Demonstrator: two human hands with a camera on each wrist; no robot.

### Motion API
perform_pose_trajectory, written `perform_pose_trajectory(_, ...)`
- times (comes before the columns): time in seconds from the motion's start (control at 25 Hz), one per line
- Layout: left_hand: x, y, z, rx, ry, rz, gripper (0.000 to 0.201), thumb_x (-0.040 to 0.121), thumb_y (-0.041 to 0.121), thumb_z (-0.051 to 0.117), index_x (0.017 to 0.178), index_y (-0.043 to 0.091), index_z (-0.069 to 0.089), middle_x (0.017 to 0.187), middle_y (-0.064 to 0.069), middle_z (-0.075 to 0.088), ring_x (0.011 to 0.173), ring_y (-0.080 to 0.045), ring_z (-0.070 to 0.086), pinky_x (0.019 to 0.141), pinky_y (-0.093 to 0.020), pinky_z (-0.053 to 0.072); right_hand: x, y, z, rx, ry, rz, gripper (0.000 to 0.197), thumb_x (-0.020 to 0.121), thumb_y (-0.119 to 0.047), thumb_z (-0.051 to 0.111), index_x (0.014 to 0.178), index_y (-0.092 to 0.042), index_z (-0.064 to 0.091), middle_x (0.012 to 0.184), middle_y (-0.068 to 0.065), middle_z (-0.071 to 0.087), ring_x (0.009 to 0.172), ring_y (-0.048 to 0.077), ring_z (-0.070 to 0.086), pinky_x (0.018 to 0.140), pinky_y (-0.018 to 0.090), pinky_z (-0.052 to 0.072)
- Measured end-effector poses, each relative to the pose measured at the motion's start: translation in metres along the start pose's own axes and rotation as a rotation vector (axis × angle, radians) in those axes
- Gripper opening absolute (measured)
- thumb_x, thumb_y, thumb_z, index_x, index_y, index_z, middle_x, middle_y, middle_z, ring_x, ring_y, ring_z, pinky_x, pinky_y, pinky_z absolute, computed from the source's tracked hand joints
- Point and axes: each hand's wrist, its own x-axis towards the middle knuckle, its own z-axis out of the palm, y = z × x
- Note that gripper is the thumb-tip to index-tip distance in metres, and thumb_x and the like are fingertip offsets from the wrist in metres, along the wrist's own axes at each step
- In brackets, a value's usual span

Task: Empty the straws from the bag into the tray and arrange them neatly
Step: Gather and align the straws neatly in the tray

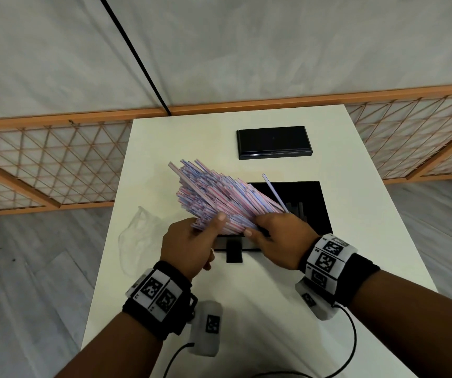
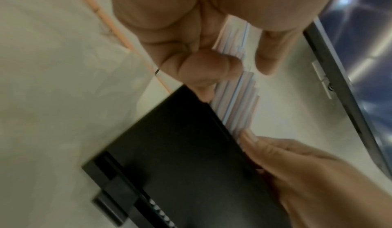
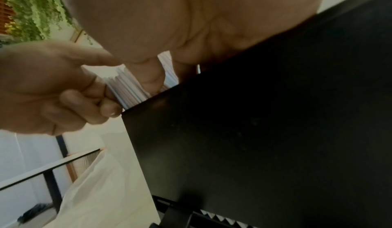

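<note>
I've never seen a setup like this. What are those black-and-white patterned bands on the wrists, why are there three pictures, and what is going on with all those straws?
There is no machine here: a person works with two bare hands. The patterned wristbands carry printed markers, and a small camera sits at each wrist. The wide picture comes from a camera on the person's head; the other two look along each hand from the wrists, so they show palms and fingers very close and blurred.

On the white table stand an open black tray, a black lid further back, and an empty clear plastic bag on the left. The left hand and right hand together grip a fanned bundle of striped straws at its near end, above the tray's left edge.
</note>
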Motion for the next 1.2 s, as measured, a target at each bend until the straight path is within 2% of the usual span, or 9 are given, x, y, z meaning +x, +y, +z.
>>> perform_pose_trajectory(0.24,-0.002,0.019,0.022,-0.359,-0.010,-0.201,0.049,0.097,0.029,0.062,0.054,0.006,0.070,0.052,-0.019,0.061,0.037,-0.025,0.046,0.040,-0.026,0.039,0.001,-0.009,-0.003,0.021,0.058,-0.134,0.023,0.096,-0.045,0.029,0.092,-0.029,0.045,0.091,-0.002,0.056,0.089,0.029,0.058,0.076,0.044,0.049)
perform_pose_trajectory(0.32,-0.006,0.019,0.022,-0.310,-0.095,-0.223,0.046,0.099,0.036,0.059,0.066,0.006,0.073,0.057,-0.018,0.064,0.039,-0.024,0.050,0.041,-0.026,0.041,0.001,-0.006,-0.004,-0.025,0.059,-0.119,0.028,0.095,-0.046,0.032,0.096,-0.024,0.049,0.096,0.003,0.058,0.091,0.031,0.058,0.077,0.044,0.050)
perform_pose_trajectory(0.44,-0.013,0.016,0.013,-0.042,-0.125,-0.079,0.054,0.093,0.056,0.059,0.073,0.007,0.073,0.055,-0.010,0.069,0.039,-0.024,0.054,0.045,-0.031,0.044,-0.004,0.001,-0.003,-0.008,0.054,-0.077,0.030,0.093,-0.046,0.049,0.097,-0.017,0.057,0.093,0.003,0.059,0.087,0.027,0.058,0.076,0.038,0.048)
perform_pose_trajectory(0.64,-0.013,0.024,-0.020,0.195,0.194,0.113,0.080,0.076,0.081,0.054,0.052,0.006,0.065,0.046,-0.006,0.063,0.050,-0.025,0.064,0.067,-0.042,0.057,-0.014,0.013,-0.017,0.074,0.178,0.112,0.040,0.078,-0.053,0.071,0.084,-0.022,0.048,0.082,-0.004,0.050,0.073,0.017,0.050,0.064,0.029,0.039)
perform_pose_trajectory(0.76,-0.004,0.025,-0.033,0.178,0.338,0.133,0.092,0.068,0.091,0.048,0.050,0.001,0.057,0.048,-0.018,0.058,0.057,-0.037,0.062,0.066,-0.045,0.055,-0.007,0.018,-0.028,-0.042,0.120,0.343,0.058,0.072,-0.065,0.070,0.096,-0.018,0.045,0.091,-0.001,0.051,0.082,0.020,0.054,0.067,0.029,0.040)
perform_pose_trajectory(0.88,0.009,0.026,-0.038,-0.035,0.422,0.108,0.073,0.063,0.093,0.057,0.061,0.020,0.056,0.055,-0.017,0.060,0.057,-0.039,0.061,0.068,-0.060,0.056,0.005,0.020,-0.031,-0.011,-0.034,0.437,0.071,0.071,-0.067,0.067,0.116,-0.016,0.047,0.103,0.003,0.059,0.096,0.025,0.060,0.076,0.031,0.048)
perform_pose_trajectory(1.0,0.012,0.034,-0.035,-0.162,0.372,0.110,0.043,0.076,0.074,0.062,0.070,0.034,0.049,0.050,-0.004,0.057,0.049,-0.029,0.053,0.058,-0.051,0.047,0.011,0.008,-0.029,0.074,-0.095,0.308,0.054,0.079,-0.047,0.067,0.125,-0.025,0.049,0.110,0.002,0.064,0.102,0.026,0.063,0.087,0.034,0.051)
perform_pose_trajectory(1.08,0.012,0.039,-0.030,-0.139,0.316,0.145,0.032,0.089,0.050,0.058,0.069,0.026,0.052,0.047,-0.004,0.059,0.042,-0.025,0.053,0.054,-0.040,0.040,0.014,-0.004,-0.029,0.090,-0.065,0.218,0.042,0.087,-0.028,0.063,0.126,-0.021,0.049,0.111,0.005,0.066,0.102,0.028,0.063,0.086,0.031,0.049)
perform_pose_trajectory(1.2,0.009,0.038,-0.023,-0.097,0.267,0.163,0.029,0.099,0.029,0.057,0.072,0.015,0.057,0.053,-0.005,0.067,0.038,-0.020,0.058,0.050,-0.031,0.041,0.020,-0.011,-0.028,0.101,-0.036,0.245,0.040,0.089,-0.024,0.060,0.125,-0.015,0.045,0.112,0.010,0.065,0.103,0.032,0.062,0.081,0.030,0.045)
